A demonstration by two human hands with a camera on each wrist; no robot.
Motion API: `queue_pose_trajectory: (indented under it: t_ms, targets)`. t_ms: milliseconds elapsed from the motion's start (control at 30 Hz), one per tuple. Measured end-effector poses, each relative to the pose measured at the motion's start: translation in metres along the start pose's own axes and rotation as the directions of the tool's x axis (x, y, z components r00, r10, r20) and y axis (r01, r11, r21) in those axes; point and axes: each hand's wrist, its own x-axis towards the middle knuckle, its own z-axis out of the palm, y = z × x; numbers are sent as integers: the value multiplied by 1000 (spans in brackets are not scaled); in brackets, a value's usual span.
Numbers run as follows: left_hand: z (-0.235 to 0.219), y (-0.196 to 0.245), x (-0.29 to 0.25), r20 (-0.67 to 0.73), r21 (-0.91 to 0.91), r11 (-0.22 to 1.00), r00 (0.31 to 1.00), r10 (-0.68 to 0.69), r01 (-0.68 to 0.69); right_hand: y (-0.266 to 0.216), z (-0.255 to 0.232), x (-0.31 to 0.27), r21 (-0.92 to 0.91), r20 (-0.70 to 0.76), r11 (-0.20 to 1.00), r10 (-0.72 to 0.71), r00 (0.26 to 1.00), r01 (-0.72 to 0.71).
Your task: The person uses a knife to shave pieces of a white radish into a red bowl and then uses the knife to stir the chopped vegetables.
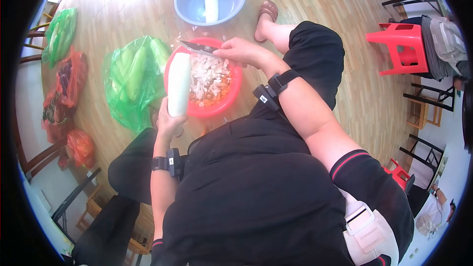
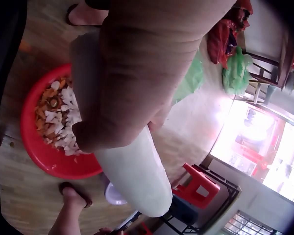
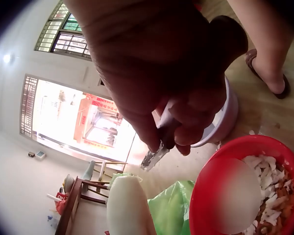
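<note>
My left hand [image 1: 170,122] grips the lower end of a long peeled white radish [image 1: 179,86], held up over the left side of a red basin [image 1: 234,97]. In my right hand [image 1: 240,50] is a knife [image 1: 198,47], held by its handle, its blade pointing left near the radish's upper end. White chopped pieces [image 1: 209,74] lie over orange chunks [image 1: 222,91] in the basin. The left wrist view shows the radish's rounded end [image 2: 149,196] beyond the fingers. Fingers largely cover the knife handle in the right wrist view, where a blurred pale patch overlaps the basin.
A blue-grey basin [image 1: 185,7] with another white radish [image 1: 211,2] stands beyond the red one. To the left, a green plastic bag [image 1: 113,101] holds long green vegetables; red bags [image 1: 79,76] lie farther left. A red stool [image 1: 401,49] stands at right.
</note>
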Motion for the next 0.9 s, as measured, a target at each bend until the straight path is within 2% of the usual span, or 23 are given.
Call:
queue_pose_trajectory:
  t_ms: [100, 233, 433, 500, 533, 600, 700, 900]
  targets:
    - [0, 3, -1, 19, -37, 999, 1000, -19, 19, 0, 3, 1, 68, -42, 996, -49, 998, 52]
    - [2, 9, -1, 33, -110, 991, 997, -72, 76, -1, 10, 0, 146, -32, 988, -37, 999, 41]
    - [2, 8, -2, 70, -127, 990, 997, -46, 54, -3, 21, 0, 301, 4, 948, -109, 994, 103]
    - [3, 9, -2, 80, -130, 990, 996, -42, 52, -2, 24, 3, 421, 51, 906, -66, 997, 39]
    - [4, 9, -2, 88, -134, 990, 995, -38, 50, 1, 26, 7, 422, 51, 906, -65, 997, 37]
    - [5, 10, -2, 93, -135, 989, 995, -40, 52, 5, 29, 11, 542, 94, 840, -81, 992, 17]
    - [5, 14, -2, 104, -145, 988, 994, -40, 55, 6, 32, 13, 552, 148, 834, -61, 987, -31]
    - [6, 11, -3, 154, -213, 973, 987, -52, 85, 5, 32, 11, 557, 158, 826, -10, 987, -81]
